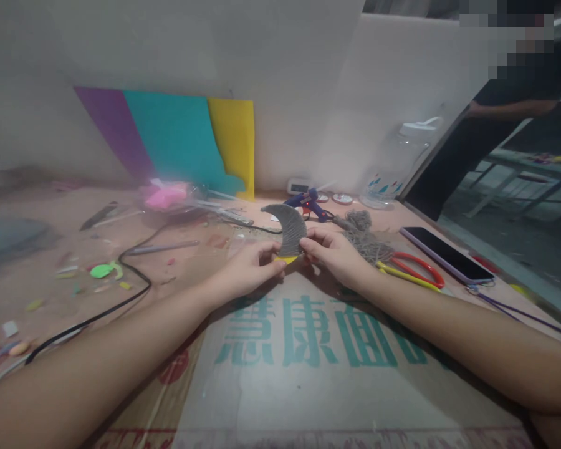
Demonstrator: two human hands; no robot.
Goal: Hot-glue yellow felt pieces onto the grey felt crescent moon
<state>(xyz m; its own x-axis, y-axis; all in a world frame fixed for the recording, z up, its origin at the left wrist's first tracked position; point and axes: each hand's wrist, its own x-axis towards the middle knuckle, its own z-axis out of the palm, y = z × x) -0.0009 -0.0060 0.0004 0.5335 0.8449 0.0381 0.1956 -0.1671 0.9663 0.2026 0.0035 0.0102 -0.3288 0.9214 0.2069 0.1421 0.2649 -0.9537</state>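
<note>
Between my two hands is a crescent shape wrapped in grey yarn (292, 229), its yellow lower end bare of yarn. My left hand (250, 265) pinches that yellow end between thumb and fingers. On the crescent's right edge, the thumb and fingers of my right hand (330, 252) close, with some fingers hidden behind it. Loose grey yarn (371, 243) lies in a tangle just beyond my right hand. Behind the crescent rests a blue glue gun (311, 202) with a small red light.
Scissors with red and yellow handles (418, 269) and a phone (446, 254) lie at right. A clear bottle (395, 165) stands behind. Coloured sheets (172, 140) lean on the back panel. A black cord (140, 290) crosses the left side among scraps. A person (500, 106) is at far right.
</note>
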